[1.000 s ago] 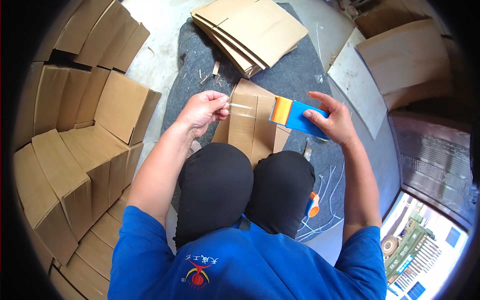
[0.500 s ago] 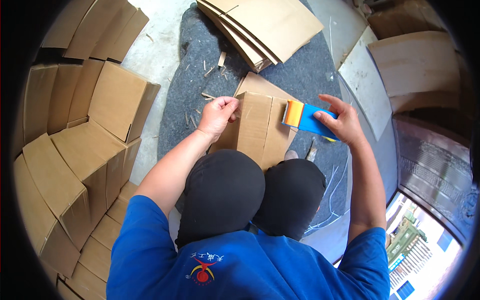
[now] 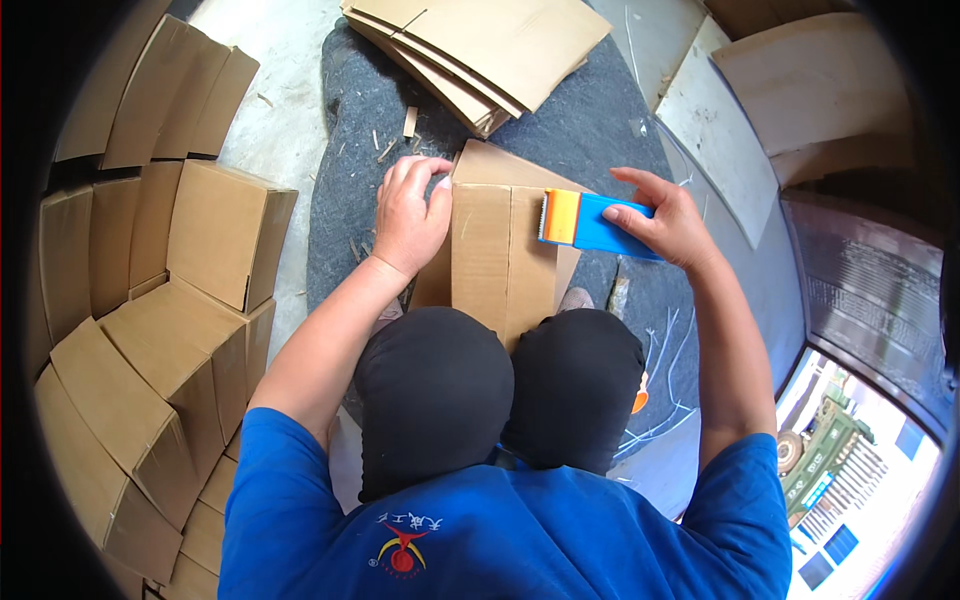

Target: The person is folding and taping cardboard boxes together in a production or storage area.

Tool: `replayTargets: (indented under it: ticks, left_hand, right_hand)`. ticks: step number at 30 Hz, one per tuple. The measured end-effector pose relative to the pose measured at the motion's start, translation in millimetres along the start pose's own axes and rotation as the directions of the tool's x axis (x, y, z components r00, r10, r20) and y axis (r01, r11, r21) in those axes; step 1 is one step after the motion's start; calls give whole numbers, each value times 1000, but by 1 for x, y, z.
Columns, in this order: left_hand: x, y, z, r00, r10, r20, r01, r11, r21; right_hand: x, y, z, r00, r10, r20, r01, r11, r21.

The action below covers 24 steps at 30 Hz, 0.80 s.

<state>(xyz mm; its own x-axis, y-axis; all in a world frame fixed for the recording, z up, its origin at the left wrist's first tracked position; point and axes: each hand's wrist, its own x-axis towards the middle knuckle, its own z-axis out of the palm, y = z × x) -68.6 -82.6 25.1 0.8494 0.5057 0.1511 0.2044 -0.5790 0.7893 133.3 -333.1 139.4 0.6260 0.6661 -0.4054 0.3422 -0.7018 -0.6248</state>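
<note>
An upright cardboard box [image 3: 480, 250] stands between my knees, a seam running down its top face. At its left edge is my left hand [image 3: 412, 212], fingers loosely stretched and apart, the thumb and fingertips near the far left corner. Nothing shows in that hand. On the other side, my right hand [image 3: 675, 225] grips the blue handle of a tape dispenser [image 3: 592, 220]. The dispenser's orange-yellow head with its toothed edge lies over the right part of the box top. Whether tape runs from it cannot be made out.
Flat cardboard sheets [image 3: 500, 50] are stacked on the dark mat [image 3: 350, 120] ahead. Folded boxes [image 3: 215, 235] pile up along the left. White straps [image 3: 665, 355] and an orange piece [image 3: 640, 395] lie right of my knees. A pale board [image 3: 715, 130] lies further right.
My left hand has gone from a pinch at the box's left edge to loosened fingers. The dispenser now sits further over the box top. The whole view has shifted slightly.
</note>
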Motion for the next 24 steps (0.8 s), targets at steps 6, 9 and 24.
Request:
replayTargets:
  ticks: [6,9,24]
  left_hand:
    - [51,41,15,858,-104,503,93,995,48]
    - [57,31,27,767,-268,584,382,921,-79]
    - [55,32,32,761,-256,596,470,851,-234]
  right_hand:
    - [-1,2,-3,999,38,26,-37,999,-16]
    - [-6,0,-9,1000,18,26,-17,999,-41]
    - [6,62,-34,997,50,54,-28,936,-351]
